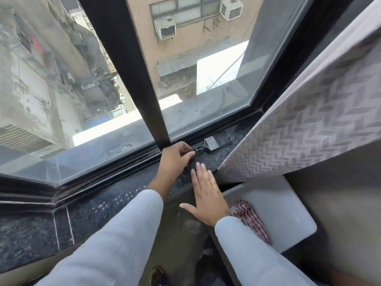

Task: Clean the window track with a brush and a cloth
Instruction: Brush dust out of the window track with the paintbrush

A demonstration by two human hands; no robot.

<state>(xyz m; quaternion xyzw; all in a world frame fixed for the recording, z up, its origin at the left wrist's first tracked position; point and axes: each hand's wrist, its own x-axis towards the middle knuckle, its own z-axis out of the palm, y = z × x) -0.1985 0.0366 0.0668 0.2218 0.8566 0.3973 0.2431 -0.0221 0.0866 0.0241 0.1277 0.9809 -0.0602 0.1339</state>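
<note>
On white tray (288,213), checkered cloth (250,219).

Patterned curtain (305,120), white tray (288,213), buildings (185,38) outside

Readable text: none in this view.
Brush (214,143) ferrule: faint stamped marks, too blurred to read (lower centre of the frame).
Air conditioners (165,28) on the far wall: no legible brand, upper centre.
</note>
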